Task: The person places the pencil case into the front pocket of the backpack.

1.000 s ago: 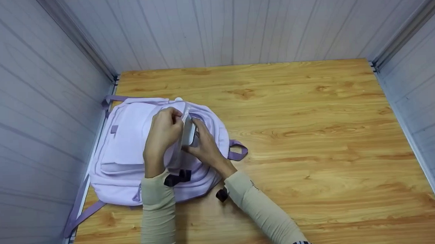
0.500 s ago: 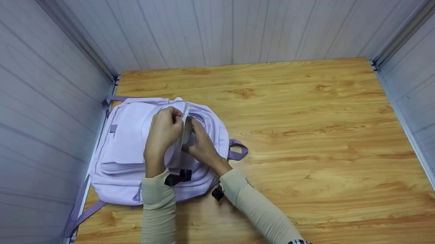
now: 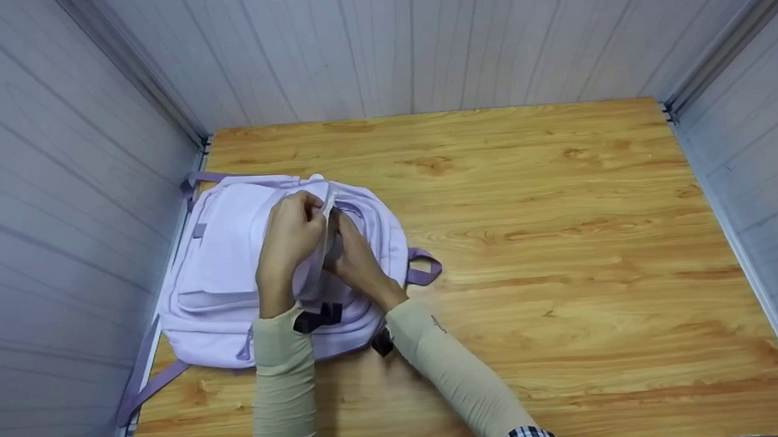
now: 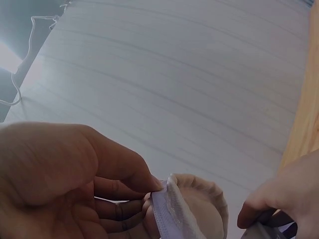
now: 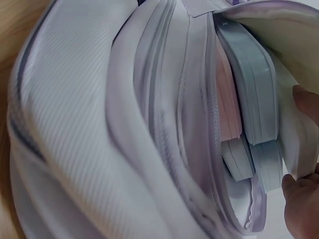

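Observation:
A pale lilac backpack [image 3: 223, 245] lies on its back on the table's left side, its front pocket unzipped. My left hand [image 3: 291, 232] pinches the zippered edge [image 4: 162, 211] of that pocket and holds it up. Between fingers and thumb, my right hand [image 3: 359, 256] grips a flat whitish case [image 5: 297, 137], mostly inside the pocket mouth. Beside it in the right wrist view sit a grey-blue case [image 5: 251, 84], a pink case [image 5: 228, 94] and smaller grey and pale blue cases [image 5: 268, 167]. In the head view the pocket flap and my fingers hide most of the held case.
The wood-grain table [image 3: 560, 237] extends to the right of the bag. Pale panel walls [image 3: 408, 47] stand at the back and both sides. A purple strap [image 3: 150, 393] trails at the lower left, and a purple loop [image 3: 424, 266] sticks out at right.
My right hand has moved left, carrying the case deeper into the pocket, so less of the case shows. The left hand has kept its hold on the pocket edge.

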Demonstrator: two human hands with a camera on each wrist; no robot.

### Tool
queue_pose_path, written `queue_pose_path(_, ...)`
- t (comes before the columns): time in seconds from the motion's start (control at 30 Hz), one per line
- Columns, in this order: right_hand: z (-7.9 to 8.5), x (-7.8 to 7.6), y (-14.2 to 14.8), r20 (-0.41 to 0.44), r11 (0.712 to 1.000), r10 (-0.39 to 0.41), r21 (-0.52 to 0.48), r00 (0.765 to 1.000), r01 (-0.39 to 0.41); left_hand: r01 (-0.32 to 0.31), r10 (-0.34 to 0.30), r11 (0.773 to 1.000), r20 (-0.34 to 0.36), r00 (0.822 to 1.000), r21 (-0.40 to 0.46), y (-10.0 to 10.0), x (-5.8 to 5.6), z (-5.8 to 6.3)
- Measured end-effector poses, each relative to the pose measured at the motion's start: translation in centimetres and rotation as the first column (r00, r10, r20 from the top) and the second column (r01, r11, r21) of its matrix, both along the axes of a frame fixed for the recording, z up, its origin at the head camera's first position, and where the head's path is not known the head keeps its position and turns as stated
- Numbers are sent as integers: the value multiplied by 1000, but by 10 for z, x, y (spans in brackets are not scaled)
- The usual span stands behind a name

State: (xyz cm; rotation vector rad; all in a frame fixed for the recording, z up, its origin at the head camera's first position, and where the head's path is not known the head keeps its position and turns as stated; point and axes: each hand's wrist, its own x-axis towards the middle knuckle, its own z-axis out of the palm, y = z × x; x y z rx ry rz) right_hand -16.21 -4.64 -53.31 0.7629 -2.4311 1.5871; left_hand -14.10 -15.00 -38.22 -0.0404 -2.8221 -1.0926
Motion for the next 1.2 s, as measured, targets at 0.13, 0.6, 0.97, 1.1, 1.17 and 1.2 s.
queue_pose_path(0.13,0,0,1,-2,999,38,-1,999,-38,-3,3,1000,4,1000,1,0,-1,-1)
queue_pose_path(0.6,-5,-6,61,131,992,-34,-116,991,50,-13,13,1000,30,999,-5,12,-1,-14)
queue_pose_path(0.97,16,4,119,148,911,-206,-332,967,245,-35,33,983,-9,999,-180,38,5,-48)
queue_pose_path(1.1,36,13,132,149,897,-234,-349,961,272,-66,52,962,-58,997,-266,47,8,-62)
queue_pose_path(1.17,39,14,138,152,887,-247,-362,957,286,-82,62,952,-76,995,-295,52,10,-67)
queue_pose_path(1.2,39,14,141,150,883,-251,-369,956,290,-89,66,947,-85,994,-309,54,10,-69)
